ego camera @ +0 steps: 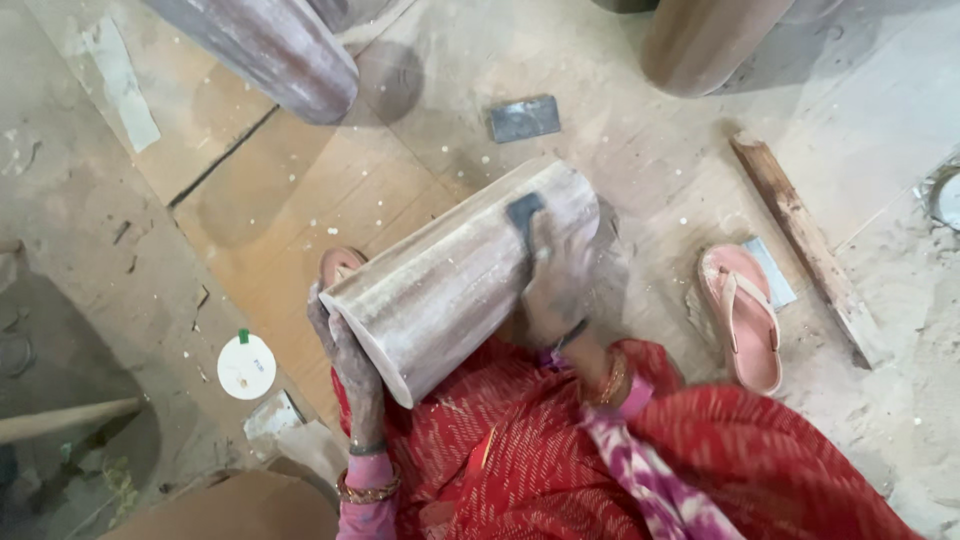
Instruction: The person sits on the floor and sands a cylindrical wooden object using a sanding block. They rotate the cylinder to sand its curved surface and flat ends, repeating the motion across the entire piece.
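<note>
A dusty, pale wooden cylinder point(455, 275) lies tilted across my lap, its flat end facing down-left. My left hand point(345, 350) grips the rim of that near end and steadies it. My right hand point(560, 275) presses a small dark piece of sandpaper point(523, 210) against the far upper side of the cylinder. Both hands are coated in fine dust. Red patterned cloth point(560, 450) covers my legs below the cylinder.
A pink sandal point(742, 315) lies right of me beside a rough wooden strip point(800, 240). Another dark sanding sheet point(523, 118) rests on the floor ahead. Two larger wooden cylinders point(265, 45) point(700, 40) stand at the top. A white round lid point(246, 366) lies left.
</note>
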